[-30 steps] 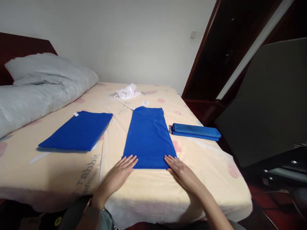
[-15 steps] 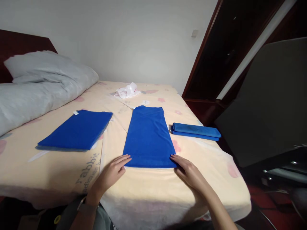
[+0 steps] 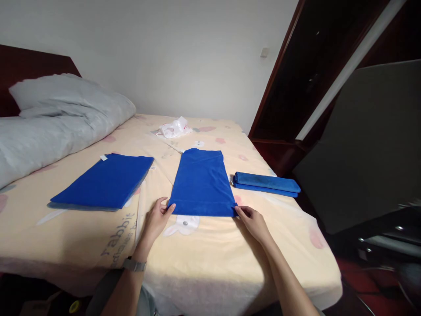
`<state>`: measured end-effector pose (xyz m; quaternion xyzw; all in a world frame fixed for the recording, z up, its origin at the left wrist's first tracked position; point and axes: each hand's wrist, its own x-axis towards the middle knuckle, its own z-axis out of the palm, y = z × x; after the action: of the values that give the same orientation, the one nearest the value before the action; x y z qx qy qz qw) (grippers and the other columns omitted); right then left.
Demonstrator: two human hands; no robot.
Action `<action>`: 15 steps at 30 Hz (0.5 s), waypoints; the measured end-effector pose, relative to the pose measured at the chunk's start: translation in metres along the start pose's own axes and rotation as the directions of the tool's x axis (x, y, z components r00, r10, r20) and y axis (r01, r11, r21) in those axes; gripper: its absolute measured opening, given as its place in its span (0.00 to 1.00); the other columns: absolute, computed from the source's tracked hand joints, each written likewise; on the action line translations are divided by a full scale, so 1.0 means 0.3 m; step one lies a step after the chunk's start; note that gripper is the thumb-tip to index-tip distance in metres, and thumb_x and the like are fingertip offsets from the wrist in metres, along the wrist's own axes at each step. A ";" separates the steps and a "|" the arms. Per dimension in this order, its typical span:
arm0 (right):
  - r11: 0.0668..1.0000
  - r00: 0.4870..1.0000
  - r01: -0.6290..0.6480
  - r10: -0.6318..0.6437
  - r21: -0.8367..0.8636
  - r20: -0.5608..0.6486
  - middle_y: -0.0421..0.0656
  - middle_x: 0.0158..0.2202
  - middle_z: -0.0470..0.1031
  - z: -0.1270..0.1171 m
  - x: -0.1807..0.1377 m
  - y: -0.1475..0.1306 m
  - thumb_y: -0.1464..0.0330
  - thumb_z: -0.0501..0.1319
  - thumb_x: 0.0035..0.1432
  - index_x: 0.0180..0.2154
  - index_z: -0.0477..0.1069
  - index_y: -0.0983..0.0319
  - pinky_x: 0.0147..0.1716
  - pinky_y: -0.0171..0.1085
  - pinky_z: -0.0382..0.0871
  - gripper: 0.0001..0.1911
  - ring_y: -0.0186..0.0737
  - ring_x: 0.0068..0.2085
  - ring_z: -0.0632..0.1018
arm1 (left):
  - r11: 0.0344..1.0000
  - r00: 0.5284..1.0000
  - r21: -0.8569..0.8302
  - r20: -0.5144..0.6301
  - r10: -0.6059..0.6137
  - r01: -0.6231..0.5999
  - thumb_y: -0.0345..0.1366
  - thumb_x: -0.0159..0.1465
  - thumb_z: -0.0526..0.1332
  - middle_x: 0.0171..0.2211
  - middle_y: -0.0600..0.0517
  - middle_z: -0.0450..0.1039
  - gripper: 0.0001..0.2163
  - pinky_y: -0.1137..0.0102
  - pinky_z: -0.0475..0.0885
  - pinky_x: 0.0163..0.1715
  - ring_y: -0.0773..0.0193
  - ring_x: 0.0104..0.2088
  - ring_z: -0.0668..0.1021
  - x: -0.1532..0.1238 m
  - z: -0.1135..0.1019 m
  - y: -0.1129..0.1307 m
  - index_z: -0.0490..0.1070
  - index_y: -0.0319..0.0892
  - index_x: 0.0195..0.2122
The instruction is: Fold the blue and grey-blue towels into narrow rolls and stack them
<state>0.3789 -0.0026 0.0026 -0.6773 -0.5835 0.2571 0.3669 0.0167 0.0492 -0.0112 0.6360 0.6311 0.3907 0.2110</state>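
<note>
1. My left hand (image 3: 157, 219) is pinched shut on the near left corner of the blue towel (image 3: 201, 184), with thumb and fingertips closed over the hem.
2. My right hand (image 3: 252, 220) holds the near right corner the same way, fingers curled in on the cloth.
3. The blue towel lies flat as a long folded strip in the middle of the bed (image 3: 230, 263), running from near the front edge toward the far edge. Its near hem stretches straight between my two hands.
4. A printed rabbit (image 3: 182, 224) shows on the cream sheet just in front of that hem, between my hands.
5. A flat folded towel (image 3: 105, 181), also blue, lies toward the left side of the bed, well apart from my left hand.
6. A narrow folded towel (image 3: 266, 182) sits by the right edge, just beside the strip's right side.
7. A crumpled white plastic bag (image 3: 173, 127) rests near the far edge.
8. A grey duvet (image 3: 55, 123) is heaped along the left end.
9. A wristwatch (image 3: 134, 264) sits on my left wrist.
</note>
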 end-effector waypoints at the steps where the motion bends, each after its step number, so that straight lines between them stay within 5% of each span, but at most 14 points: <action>1: 1.000 1.000 -0.007 0.007 -0.021 0.009 0.45 0.34 0.81 0.003 0.000 0.000 0.48 0.55 0.63 0.36 0.77 0.60 0.34 0.37 0.68 0.24 0.46 0.36 0.80 | 0.997 1.000 0.072 -0.006 0.018 -0.018 0.50 0.63 0.61 0.36 0.50 0.79 0.22 0.65 0.73 0.40 0.57 0.36 0.81 -0.001 0.004 -0.001 0.69 0.44 0.54; 5: 0.994 1.000 -0.013 0.011 -0.111 -0.016 0.45 0.27 0.78 0.014 0.003 0.007 0.48 0.58 0.60 0.27 0.72 0.60 0.30 0.38 0.62 0.23 0.47 0.31 0.77 | 0.953 0.991 0.279 -0.022 0.132 -0.121 0.44 0.66 0.58 0.39 0.49 0.78 0.16 0.64 0.71 0.40 0.57 0.36 0.80 -0.010 0.008 -0.004 0.70 0.45 0.53; 12: 0.994 0.999 -0.054 0.054 -0.090 0.004 0.42 0.24 0.76 -0.015 -0.044 -0.011 0.47 0.54 0.63 0.26 0.69 0.59 0.29 0.36 0.61 0.25 0.43 0.28 0.76 | 0.935 0.973 0.281 -0.014 0.231 -0.218 0.41 0.68 0.56 0.34 0.51 0.77 0.14 0.67 0.71 0.37 0.59 0.35 0.78 -0.049 -0.043 0.015 0.72 0.47 0.53; 15: 0.977 0.997 -0.066 0.071 -0.204 0.021 0.42 0.24 0.75 -0.020 -0.074 -0.018 0.49 0.56 0.62 0.24 0.66 0.59 0.29 0.37 0.60 0.24 0.43 0.28 0.76 | 0.909 0.963 0.323 0.043 0.265 -0.264 0.40 0.68 0.57 0.34 0.52 0.77 0.13 0.65 0.70 0.40 0.57 0.37 0.77 -0.091 -0.073 0.011 0.74 0.50 0.52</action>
<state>0.3761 -0.0252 0.0087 -0.7272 -0.5883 0.2183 0.2783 0.0049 0.0175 -0.0018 0.7414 0.5950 0.3066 0.0475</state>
